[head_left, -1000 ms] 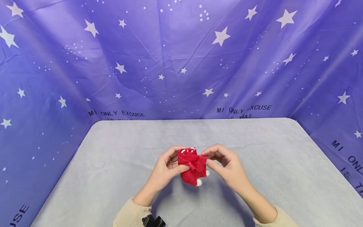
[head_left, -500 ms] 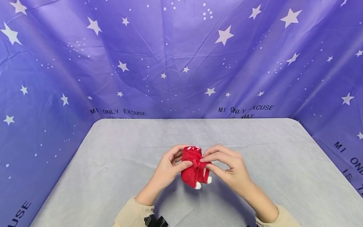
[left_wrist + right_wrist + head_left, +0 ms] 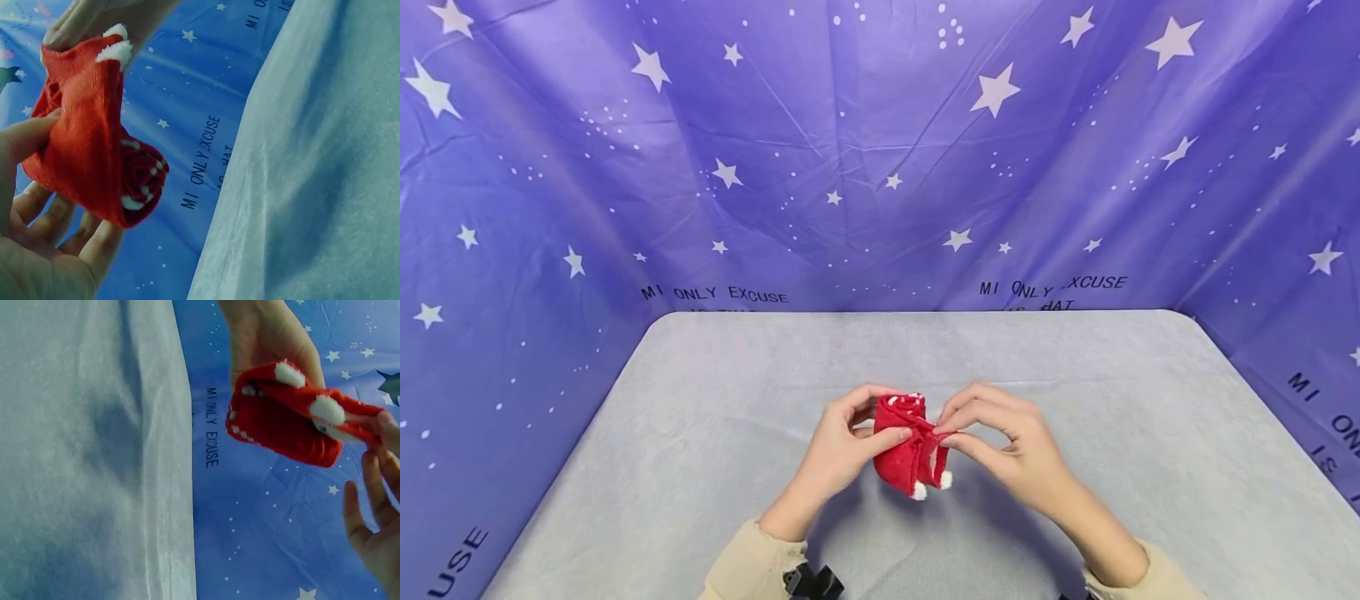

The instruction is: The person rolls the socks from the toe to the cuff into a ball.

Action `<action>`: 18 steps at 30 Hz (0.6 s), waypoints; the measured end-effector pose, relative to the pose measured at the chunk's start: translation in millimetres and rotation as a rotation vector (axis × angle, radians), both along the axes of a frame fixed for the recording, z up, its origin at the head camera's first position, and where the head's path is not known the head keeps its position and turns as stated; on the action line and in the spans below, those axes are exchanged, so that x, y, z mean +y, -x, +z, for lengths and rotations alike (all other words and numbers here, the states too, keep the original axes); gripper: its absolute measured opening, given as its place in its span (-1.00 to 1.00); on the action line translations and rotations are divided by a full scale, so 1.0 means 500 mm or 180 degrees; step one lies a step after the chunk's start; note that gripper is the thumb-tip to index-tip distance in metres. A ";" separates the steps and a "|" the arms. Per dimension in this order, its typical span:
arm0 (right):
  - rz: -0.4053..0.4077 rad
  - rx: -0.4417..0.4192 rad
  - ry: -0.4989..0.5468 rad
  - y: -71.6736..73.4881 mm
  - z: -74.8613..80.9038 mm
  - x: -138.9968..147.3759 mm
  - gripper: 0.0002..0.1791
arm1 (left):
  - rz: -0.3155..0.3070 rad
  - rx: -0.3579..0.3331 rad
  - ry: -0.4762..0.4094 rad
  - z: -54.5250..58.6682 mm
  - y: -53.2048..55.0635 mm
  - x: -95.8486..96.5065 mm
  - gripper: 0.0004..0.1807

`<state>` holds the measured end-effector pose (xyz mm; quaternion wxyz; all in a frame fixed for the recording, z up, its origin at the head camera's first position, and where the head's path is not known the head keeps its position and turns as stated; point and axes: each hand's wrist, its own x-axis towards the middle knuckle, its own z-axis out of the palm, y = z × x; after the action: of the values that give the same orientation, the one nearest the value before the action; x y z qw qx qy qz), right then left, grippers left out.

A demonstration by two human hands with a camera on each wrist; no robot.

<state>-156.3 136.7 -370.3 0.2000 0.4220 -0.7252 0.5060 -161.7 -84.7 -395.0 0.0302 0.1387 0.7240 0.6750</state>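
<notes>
A rolled bundle of red fuzzy socks (image 3: 895, 463) with white tufts is held above the table, between both hands. My left hand (image 3: 838, 446) grips it from the left, thumb on the near face and fingers behind. On the other side, my right hand (image 3: 1011, 437) pinches the edge of an outer layer between thumb and fingertips. In the left wrist view the bundle (image 3: 87, 128) shows a spiral rolled end with white marks. The right wrist view shows a pocket-like opening in the bundle (image 3: 275, 428), two white tufts by its rim. The bundle's inside is partly hidden.
A pale grey cloth-covered table (image 3: 737, 375) lies under the hands. Behind and at both sides hangs a purple-blue curtain (image 3: 805, 108) with white stars and black lettering. A black device (image 3: 812, 582) sits at the left cuff.
My right fingers have shifted inward on the bundle and fold its outer layer, so an opening now shows on its right side. The left hand keeps its grip. The head view has shifted slightly.
</notes>
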 end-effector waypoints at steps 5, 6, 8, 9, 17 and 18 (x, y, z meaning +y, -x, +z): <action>-0.0157 -0.0110 -0.0208 0.004 -0.003 -0.015 -0.72 | 0.0133 0.0086 0.0199 0.003 -0.006 0.010 -0.60; -0.0203 -0.0101 -0.0241 0.004 -0.004 -0.018 -0.74 | 0.0174 0.0118 0.0249 0.003 -0.008 0.013 -0.62; -0.0326 -0.0046 -0.0324 0.005 -0.006 -0.025 -0.79 | 0.0277 0.0193 0.0368 0.004 -0.011 0.018 -0.64; -0.0399 -0.0007 -0.0368 0.004 -0.007 -0.028 -0.81 | 0.0327 0.0235 0.0433 0.005 -0.012 0.021 -0.65; -0.0783 0.0007 -0.0438 0.001 -0.014 -0.040 -0.75 | 0.0308 0.0203 0.0499 -0.001 -0.013 0.026 -0.62; -0.0787 0.0003 -0.0417 0.002 -0.014 -0.041 -0.75 | 0.0243 0.0126 0.0428 -0.003 -0.012 0.024 -0.60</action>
<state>-157.1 116.3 -377.3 0.2332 0.3418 -0.8030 0.4289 -155.9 -72.5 -396.5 -0.0005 0.1220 0.7729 0.6226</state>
